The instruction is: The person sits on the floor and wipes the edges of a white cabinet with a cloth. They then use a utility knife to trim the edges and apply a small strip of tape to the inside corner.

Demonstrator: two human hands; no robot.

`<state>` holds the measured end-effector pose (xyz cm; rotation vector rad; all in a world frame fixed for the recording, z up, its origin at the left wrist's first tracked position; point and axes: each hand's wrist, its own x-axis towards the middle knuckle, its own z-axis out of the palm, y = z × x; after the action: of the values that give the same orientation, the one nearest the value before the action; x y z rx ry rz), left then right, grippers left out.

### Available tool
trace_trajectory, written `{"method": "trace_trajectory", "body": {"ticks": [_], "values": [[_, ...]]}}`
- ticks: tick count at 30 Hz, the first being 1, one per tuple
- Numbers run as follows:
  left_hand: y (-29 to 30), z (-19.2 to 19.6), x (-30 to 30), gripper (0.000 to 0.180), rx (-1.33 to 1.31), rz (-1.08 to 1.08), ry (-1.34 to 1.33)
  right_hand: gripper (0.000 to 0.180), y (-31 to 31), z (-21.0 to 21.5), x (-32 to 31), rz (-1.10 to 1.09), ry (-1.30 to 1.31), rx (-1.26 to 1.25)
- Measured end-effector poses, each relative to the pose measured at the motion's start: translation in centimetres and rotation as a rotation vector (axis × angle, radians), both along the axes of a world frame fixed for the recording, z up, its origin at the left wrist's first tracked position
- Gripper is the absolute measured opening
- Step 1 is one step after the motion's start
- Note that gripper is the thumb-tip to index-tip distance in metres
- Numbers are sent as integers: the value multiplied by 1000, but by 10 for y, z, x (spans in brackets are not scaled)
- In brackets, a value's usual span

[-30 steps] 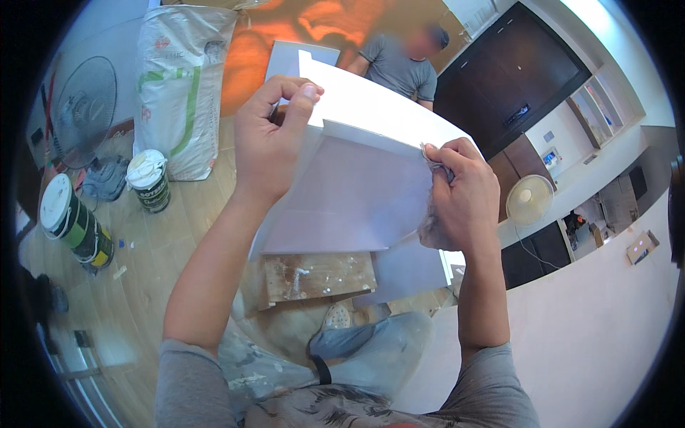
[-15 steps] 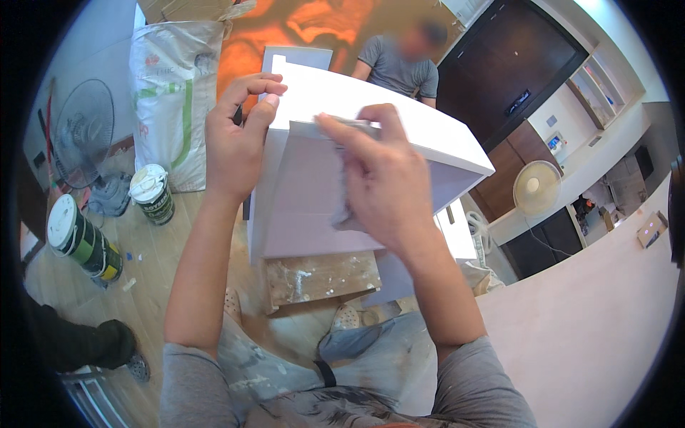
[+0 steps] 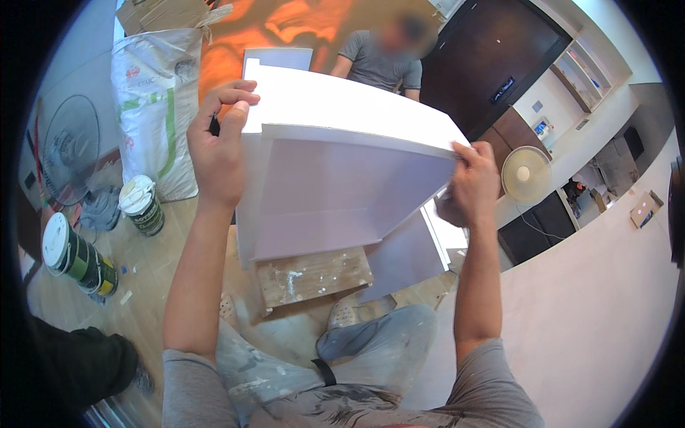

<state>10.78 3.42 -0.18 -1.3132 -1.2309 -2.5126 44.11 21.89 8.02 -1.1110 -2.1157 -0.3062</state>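
The white box [image 3: 342, 136] is open on its near side, but a wooden stand [image 3: 314, 280] blocks underneath.

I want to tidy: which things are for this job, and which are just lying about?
Seems for the job:
Open white box, left hand and right hand at its corners
Paint-spotted brown wooden stool below

Probably just about:
White-lidded green cylindrical pail
Green-striped white woven sack
Round cream fan

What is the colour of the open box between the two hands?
The open box is white; its shaded inside looks pale lilac. The head view shows it best.
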Motion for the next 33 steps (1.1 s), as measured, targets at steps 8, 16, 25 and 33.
{"method": "trace_trajectory", "body": {"ticks": [8,16,25,33], "values": [[-3,1,-3,23,1,18,14,40,-135,-22,-154,564,118,-40],[-9,-6,-13,27,-47,-22,16,41,-88,-27,-104,519,231,-87],[-3,-5,-3,25,31,-97,-50,31,42,-23,32,-62,326,-55],[-5,-6,-11,25,-7,-37,-28,26,34,-30,23,87,324,-93]]}}
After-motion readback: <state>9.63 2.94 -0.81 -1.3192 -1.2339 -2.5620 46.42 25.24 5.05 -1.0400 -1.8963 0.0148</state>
